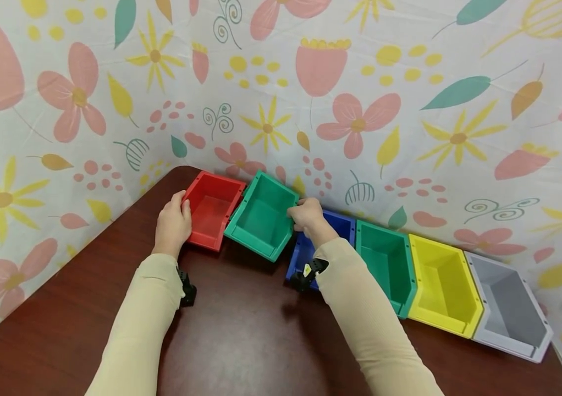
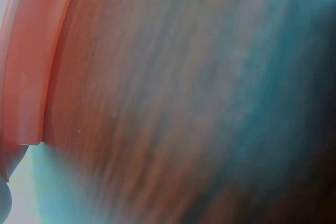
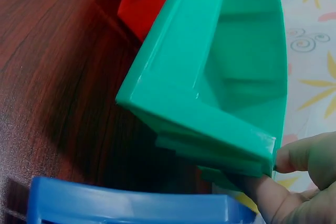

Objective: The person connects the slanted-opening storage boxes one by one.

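Fingers (image 3: 270,199) of the right hand (image 1: 309,220) pinch the slanted green storage bin (image 1: 262,214) by its right wall; bin's at their 9 o'clock, long axis toward 1. Past it, red storage bin (image 1: 211,212), left hand (image 1: 172,223) touching; can't tell its grip.

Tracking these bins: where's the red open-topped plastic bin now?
In the head view, the red bin sits left of centre, between the left hand and the tilted green plastic bin.

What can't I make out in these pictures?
Blue open plastic bin, head view: partly behind right hand and beige sleeve.
Red open plastic bin, left wrist view: mostly beyond the left edge.
Brown tabletop, same view: blurred.
Right fingers, right wrist view: partly behind green plastic bin.
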`<action>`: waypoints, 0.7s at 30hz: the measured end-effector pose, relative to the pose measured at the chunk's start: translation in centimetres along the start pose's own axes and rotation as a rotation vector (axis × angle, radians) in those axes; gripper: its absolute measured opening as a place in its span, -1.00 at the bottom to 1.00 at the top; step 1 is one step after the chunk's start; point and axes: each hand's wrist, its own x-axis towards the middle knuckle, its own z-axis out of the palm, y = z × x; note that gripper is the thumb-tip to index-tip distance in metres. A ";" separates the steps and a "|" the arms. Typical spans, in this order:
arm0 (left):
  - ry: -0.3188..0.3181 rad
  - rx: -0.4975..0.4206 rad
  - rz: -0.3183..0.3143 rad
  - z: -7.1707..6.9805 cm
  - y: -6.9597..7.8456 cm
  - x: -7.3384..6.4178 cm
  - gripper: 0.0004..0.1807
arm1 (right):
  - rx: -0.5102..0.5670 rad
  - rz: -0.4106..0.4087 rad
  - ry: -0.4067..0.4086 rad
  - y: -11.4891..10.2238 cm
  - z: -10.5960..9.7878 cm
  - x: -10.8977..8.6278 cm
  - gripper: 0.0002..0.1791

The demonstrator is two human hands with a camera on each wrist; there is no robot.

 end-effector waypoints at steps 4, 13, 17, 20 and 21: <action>-0.007 0.000 -0.005 0.0 0.0 0.0 -0.51 | -0.088 -0.039 0.049 -0.6 0.0 -0.2 -0.34; -0.033 0.007 -0.023 -0.5 -0.4 -0.3 -0.50 | -0.228 -0.169 0.110 -3.0 0.2 -1.5 -0.53; -0.034 0.002 -0.016 -0.3 -0.5 -0.2 -0.49 | -0.247 -0.181 0.103 -2.9 0.3 -1.2 -0.50; -0.029 0.000 -0.006 0.0 -0.3 0.1 -0.49 | -0.247 -0.207 0.097 -2.2 0.1 -1.1 -0.52; -0.024 0.000 0.000 0.0 -0.2 0.2 -0.50 | -0.255 -0.223 0.091 -2.1 0.0 -1.2 -0.53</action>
